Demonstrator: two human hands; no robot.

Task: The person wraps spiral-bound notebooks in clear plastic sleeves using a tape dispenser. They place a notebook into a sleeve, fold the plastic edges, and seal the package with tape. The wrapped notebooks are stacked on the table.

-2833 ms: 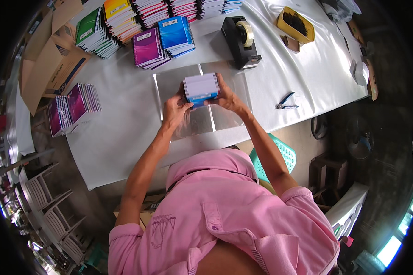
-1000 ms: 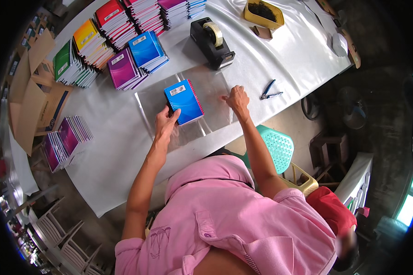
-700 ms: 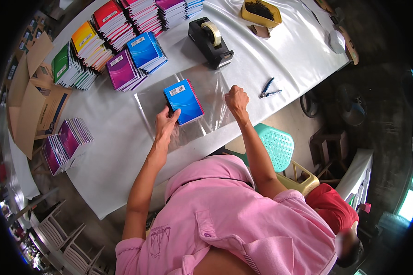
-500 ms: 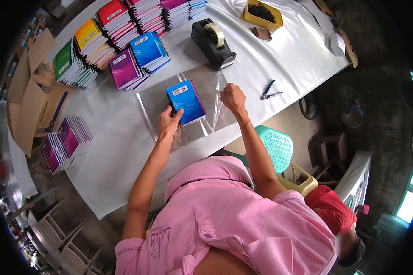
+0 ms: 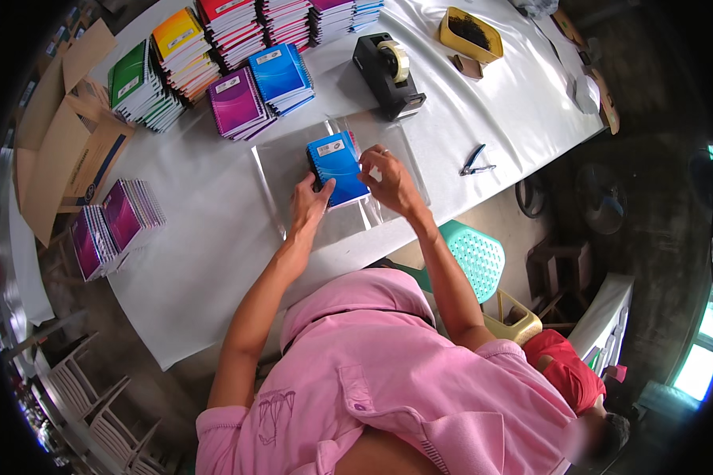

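A blue spiral notebook (image 5: 339,170) lies on a clear plastic sheet (image 5: 281,170), spread near the table's front edge. A bit of red binding peeks out at the notebook's upper right. My left hand (image 5: 309,202) grips the lower left side, its thumb on the cover and its fingers at the coil edge. At the right edge of the cover, my right hand (image 5: 390,180) is closed in a pinch, with a ring on one finger. Whatever sits between those fingertips is too small to make out.
Behind the sheet stand a black tape dispenser (image 5: 388,77) and stacks of coloured notebooks (image 5: 234,103). Blue-handled nippers (image 5: 475,161) lie to the right, a yellow tub (image 5: 471,36) farther back. An open carton (image 5: 79,158) and purple notebooks (image 5: 119,226) are at left; a green stool (image 5: 471,257) stands beside me.
My right hand has moved left from the plastic sheet's right part to the notebook's right edge. My left hand stays on the notebook. The whole view has shifted slightly.
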